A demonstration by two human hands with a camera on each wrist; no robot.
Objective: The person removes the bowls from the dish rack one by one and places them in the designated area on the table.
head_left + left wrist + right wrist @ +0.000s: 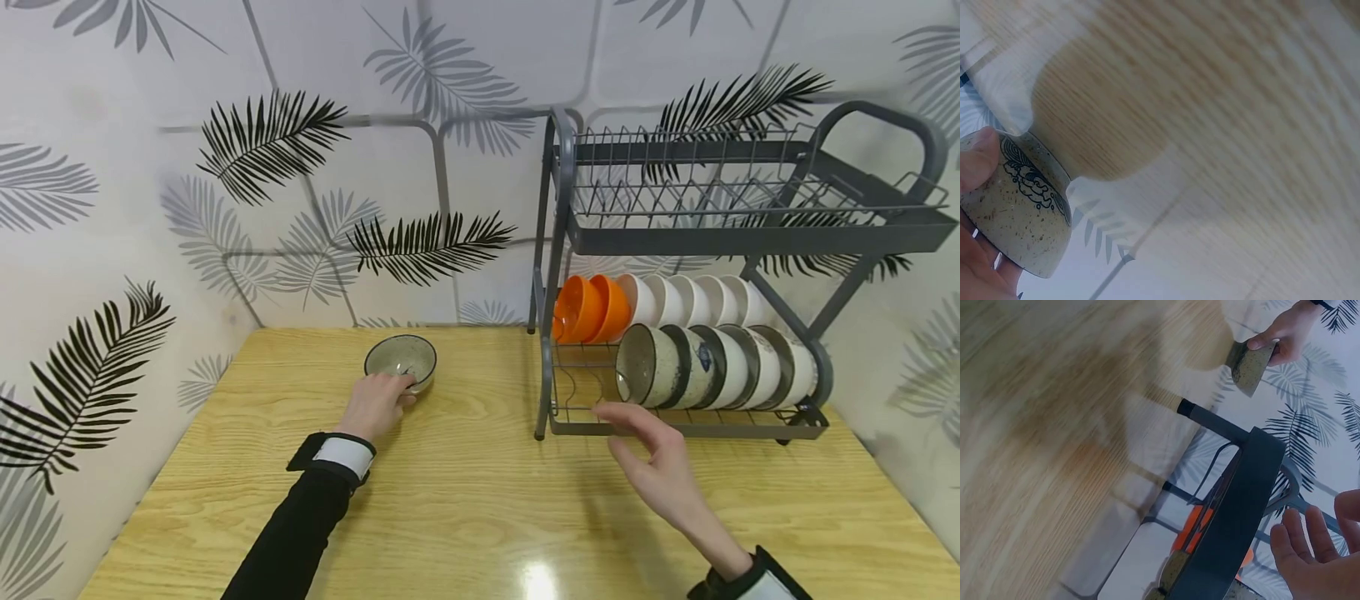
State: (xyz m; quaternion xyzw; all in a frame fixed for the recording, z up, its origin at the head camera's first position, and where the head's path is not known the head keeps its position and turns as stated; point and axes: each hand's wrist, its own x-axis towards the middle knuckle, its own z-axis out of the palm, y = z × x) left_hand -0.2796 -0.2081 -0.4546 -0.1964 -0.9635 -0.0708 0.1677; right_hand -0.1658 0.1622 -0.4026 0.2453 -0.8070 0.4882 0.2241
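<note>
A speckled beige bowl [399, 353] with a dark rim stands at the left back of the wooden table, its mouth up. My left hand [375, 405] grips it by the near side. In the left wrist view, the thumb lies on the outer wall of the bowl [1019, 206], beside a dark wave pattern, and other fingers curve round the opposite side. My right hand [660, 467] is held in front of the dish rack [690, 430], with thumb and fingers apart and nothing between them. Nearest to it is the leftmost speckled bowl [645, 367] on the lower shelf.
The grey two-tier rack stands at the right back. Its lower shelf carries orange bowls [581, 312] and white bowls [667, 300] behind, with several patterned bowls [723, 367] in front. The upper tier [757, 237] overhangs them. A leaf-patterned wall [375, 192] closes off the back.
</note>
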